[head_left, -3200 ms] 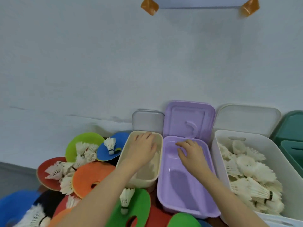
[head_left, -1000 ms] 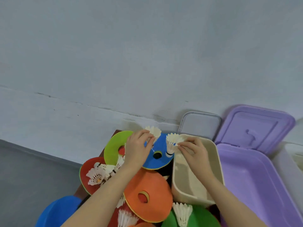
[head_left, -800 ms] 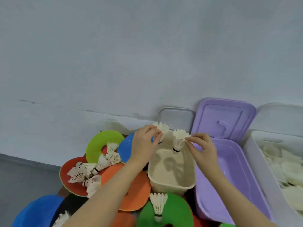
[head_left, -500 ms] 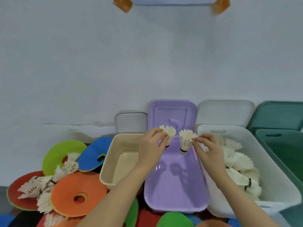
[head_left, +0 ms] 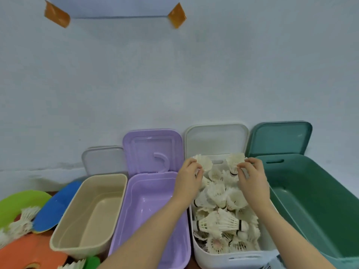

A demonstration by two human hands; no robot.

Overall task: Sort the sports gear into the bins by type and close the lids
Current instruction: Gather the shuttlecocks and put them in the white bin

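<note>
Wall [head_left: 194, 74]: pale, plain; a sheet [head_left: 116, 6] was fixed to it at the top edge by two orange tape pieces [head_left: 57, 14]. No writing could be read on it.

Green bin [head_left: 320, 200]: largest, far right, lid [head_left: 279, 138] upright against the wall. No label legible.

White bin [head_left: 233, 258]: between green and purple bins, lid [head_left: 215, 138] upright, heaped with white shuttlecocks [head_left: 219, 224].

Purple bin [head_left: 151, 210]: lid [head_left: 153, 150] upright, bare inside. No brand mark visible.

Beige bin [head_left: 87, 210]: left of the purple one, its grey lid [head_left: 103, 160] propped behind.

Flat discs: green disc [head_left: 17, 202], blue disc [head_left: 54, 208] and orange disc [head_left: 25, 253] lay at far left, loose shuttlecocks among them.

Left hand [head_left: 189, 179]: over the white bin's rear left corner, fingers pinching one shuttlecock [head_left: 204, 163].

Right hand [head_left: 252, 179]: over the bin's rear right, fingertips pinching a second shuttlecock [head_left: 235, 164], feathers up.

Change: half a second earlier both hands had held these shuttlecocks above the purple bin; they had since carried them rightward over the white bin. Both were held above the heap.
</note>
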